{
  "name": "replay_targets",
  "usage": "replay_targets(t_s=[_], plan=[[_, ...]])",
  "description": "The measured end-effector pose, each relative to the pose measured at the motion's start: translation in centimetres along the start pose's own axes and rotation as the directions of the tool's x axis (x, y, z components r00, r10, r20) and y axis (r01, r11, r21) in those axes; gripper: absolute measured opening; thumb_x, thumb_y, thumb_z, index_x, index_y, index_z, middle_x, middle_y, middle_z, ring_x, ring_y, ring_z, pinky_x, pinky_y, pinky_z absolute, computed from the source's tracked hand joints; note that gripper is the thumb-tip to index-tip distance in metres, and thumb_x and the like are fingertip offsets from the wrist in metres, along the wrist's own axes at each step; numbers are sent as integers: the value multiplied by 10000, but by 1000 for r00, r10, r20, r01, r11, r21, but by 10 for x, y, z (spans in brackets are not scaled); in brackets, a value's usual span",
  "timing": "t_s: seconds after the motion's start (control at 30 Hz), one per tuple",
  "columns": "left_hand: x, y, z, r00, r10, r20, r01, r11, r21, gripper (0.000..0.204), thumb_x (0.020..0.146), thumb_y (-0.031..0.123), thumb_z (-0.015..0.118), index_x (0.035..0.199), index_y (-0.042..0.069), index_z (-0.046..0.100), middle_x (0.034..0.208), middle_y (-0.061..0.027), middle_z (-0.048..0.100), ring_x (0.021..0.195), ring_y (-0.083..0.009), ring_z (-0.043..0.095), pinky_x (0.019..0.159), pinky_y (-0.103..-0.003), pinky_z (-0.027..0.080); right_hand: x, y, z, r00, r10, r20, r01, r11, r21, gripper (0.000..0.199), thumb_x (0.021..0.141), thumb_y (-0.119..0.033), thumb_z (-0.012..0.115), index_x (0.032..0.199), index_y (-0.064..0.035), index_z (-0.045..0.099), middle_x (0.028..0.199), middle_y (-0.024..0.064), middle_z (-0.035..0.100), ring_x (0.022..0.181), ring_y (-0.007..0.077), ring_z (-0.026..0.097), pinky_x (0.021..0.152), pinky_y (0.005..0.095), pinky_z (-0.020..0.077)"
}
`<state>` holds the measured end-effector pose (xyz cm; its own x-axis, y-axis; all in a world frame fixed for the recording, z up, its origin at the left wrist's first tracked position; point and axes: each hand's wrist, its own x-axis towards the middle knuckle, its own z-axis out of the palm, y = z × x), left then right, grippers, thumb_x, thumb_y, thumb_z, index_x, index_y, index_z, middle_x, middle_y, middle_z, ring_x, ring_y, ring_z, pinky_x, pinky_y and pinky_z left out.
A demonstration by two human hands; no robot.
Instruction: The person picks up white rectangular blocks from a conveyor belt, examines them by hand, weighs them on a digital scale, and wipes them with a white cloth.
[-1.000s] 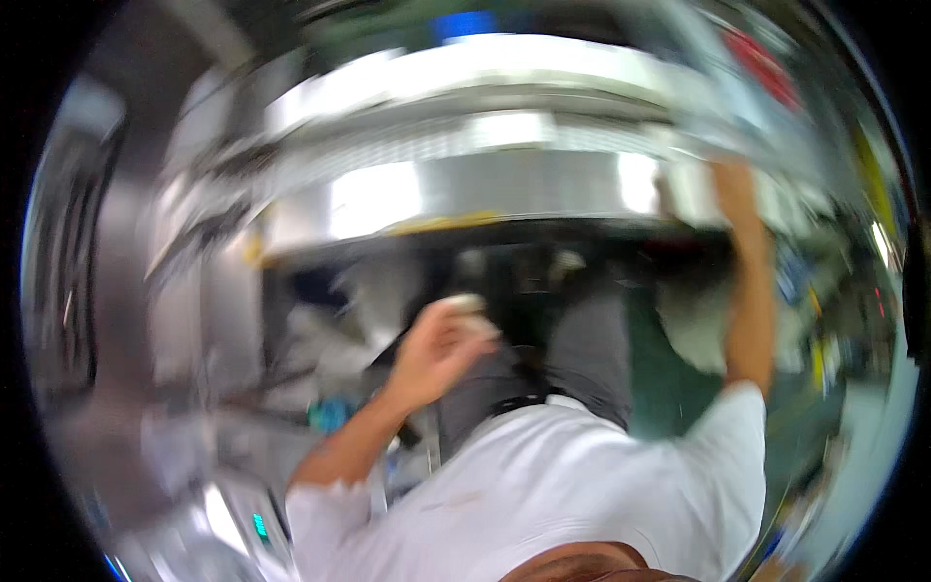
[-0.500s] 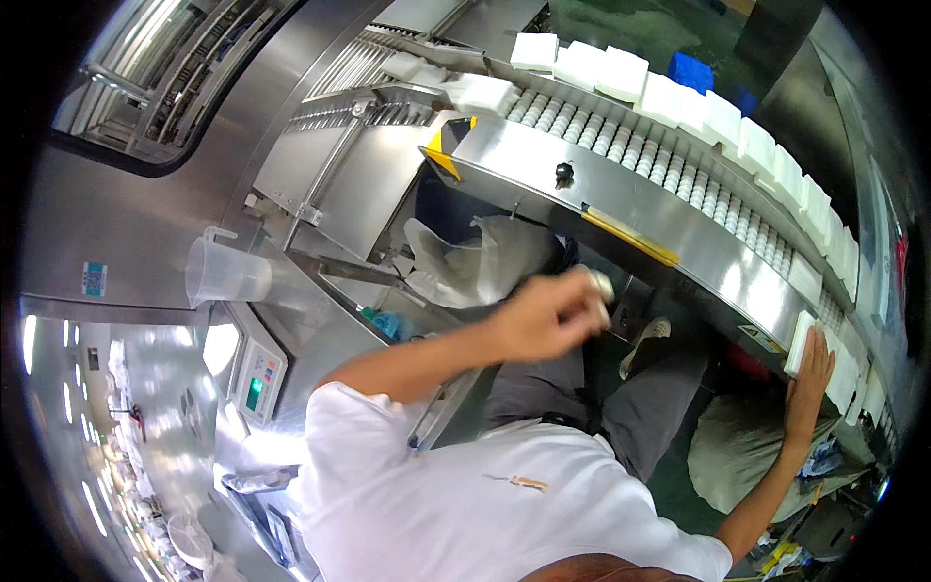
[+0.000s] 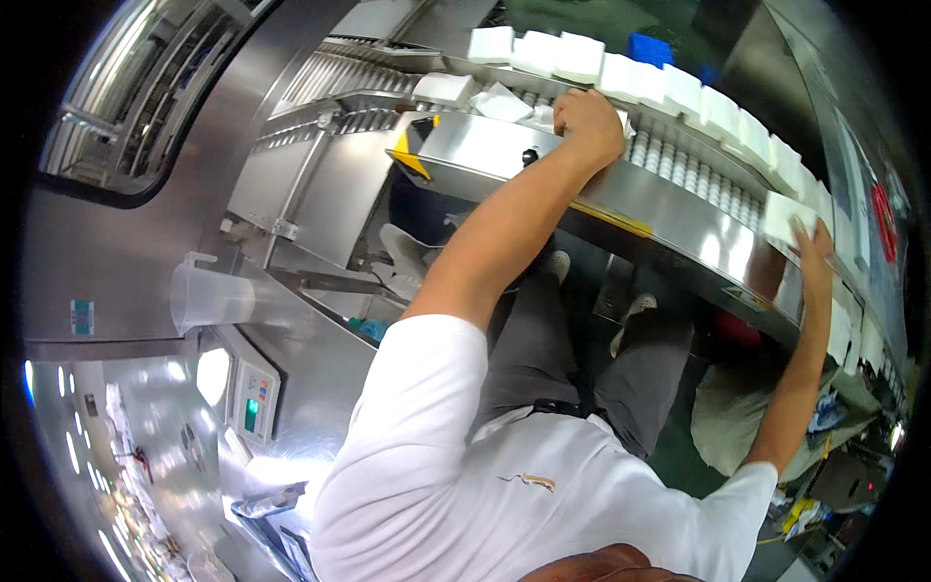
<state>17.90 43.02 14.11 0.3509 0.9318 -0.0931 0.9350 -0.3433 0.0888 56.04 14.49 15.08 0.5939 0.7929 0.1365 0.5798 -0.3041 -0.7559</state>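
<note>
A steel-walled work area spreads around a roller conveyor (image 3: 679, 179), which curves from the upper left toward the right. At far left stands a metal machine (image 3: 184, 165) with a window; near it are a clear plastic jug (image 3: 218, 296) and a scale (image 3: 254, 400) with a lit green display.

On the rollers, a white packet (image 3: 444, 89) lies flat, and beside it a tilted white piece (image 3: 502, 103) has appeared since the earlier frame. The left hand (image 3: 590, 128), then blurred above the lap, is now over the rollers, fingers bent downward. A white edge shows at its side, but the tips are hidden, so I cannot tell whether they grip it.

Behind, a row of white packets (image 3: 669, 87) lines the far side, with a blue block (image 3: 650, 48) beyond. At right, the right hand (image 3: 817, 247) has shifted from the conveyor's near edge; its bent fingers touch a slightly blurred white block (image 3: 784, 215) above the rollers. Whether they close around it, I cannot tell.
</note>
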Motion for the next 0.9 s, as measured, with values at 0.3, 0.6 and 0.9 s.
replay_targets(t_s=[0.3, 0.6, 0.9], plan=[[-106, -16, -104, 888, 352, -296, -451, 536, -714, 731, 710, 334, 812, 1263, -48, 526, 1133, -295, 685, 1074, -429, 684, 942, -477, 547, 38, -65, 35, 991, -103, 89, 135, 657, -741, 333, 945, -245, 629, 1091, 46, 703, 971, 201, 749, 947, 375, 717, 863, 447, 562], [-165, -155, -111, 982, 38, -184, -180, -86, -980, 480, 932, 137, 670, 1371, -10, 542, 1249, -102, 647, 1138, -212, 652, 1003, -385, 520, 37, -141, 192, 894, -200, 401, 406, 739, -538, 404, 822, -348, 748, 1013, 7, 724, 1066, 256, 724, 1043, 424, 684, 919, 508, 539], [-198, -87, -44, 980, 119, 158, 186, -285, -940, 604, 997, 253, 677, 1506, 55, 418, 1428, -109, 556, 1272, -266, 594, 1051, -442, 520, -79, -202, 97, 940, -324, 110, 311, 943, 118, 178, 866, -209, 730, 952, -53, 735, 832, 99, 695, 779, 196, 644, 738, 351, 522]])
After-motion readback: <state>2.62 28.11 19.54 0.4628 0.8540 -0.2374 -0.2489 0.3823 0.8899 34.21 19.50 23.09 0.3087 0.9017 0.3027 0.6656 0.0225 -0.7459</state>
